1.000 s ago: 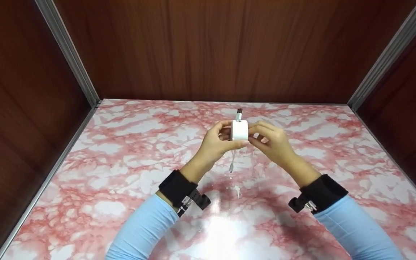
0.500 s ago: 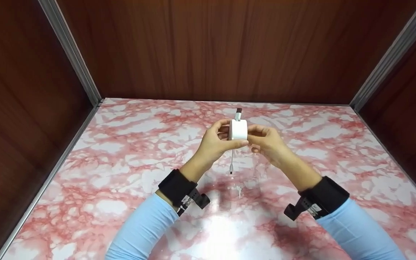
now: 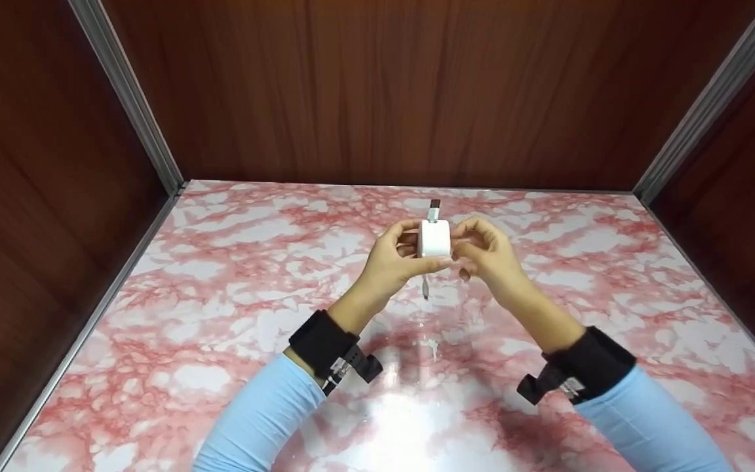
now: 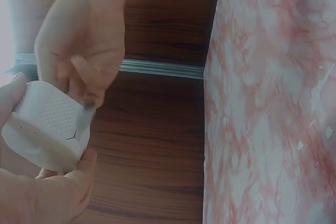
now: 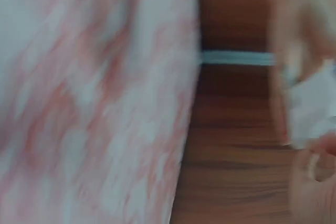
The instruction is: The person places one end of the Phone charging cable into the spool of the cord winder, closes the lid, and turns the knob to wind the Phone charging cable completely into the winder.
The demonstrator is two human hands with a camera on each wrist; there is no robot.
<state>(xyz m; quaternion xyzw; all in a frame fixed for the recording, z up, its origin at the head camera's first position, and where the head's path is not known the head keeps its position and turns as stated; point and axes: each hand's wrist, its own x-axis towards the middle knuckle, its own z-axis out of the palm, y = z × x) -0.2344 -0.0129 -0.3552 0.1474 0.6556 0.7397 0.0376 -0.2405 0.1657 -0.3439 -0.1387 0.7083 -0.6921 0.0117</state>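
Note:
A small white rounded case [image 3: 434, 237] is held up above the table in the head view. From its far end sticks a USB plug [image 3: 434, 208], and a thin cable end with a small connector [image 3: 426, 288] hangs beneath. My left hand [image 3: 387, 259] grips the case, thumb along its near edge and fingers on the left side. At its right side, my right hand [image 3: 492, 259] has curled fingers and thumb against the case, seemingly pinching it. A textured face shows on the case [image 4: 55, 119] in the left wrist view. Blur covers the contact in the right wrist view.
The table top [image 3: 220, 314] has a red and white marbled pattern. Dark wood-grain panels [image 3: 377, 92] stand at the back and both sides, with metal posts [image 3: 132, 98] at the corners. Each wrist wears a black strap with a camera.
The right hand's fingers have shifted and its wrist has turned while staying by the case. The hanging cable end now shows shorter beneath it. The left hand stays almost in place.

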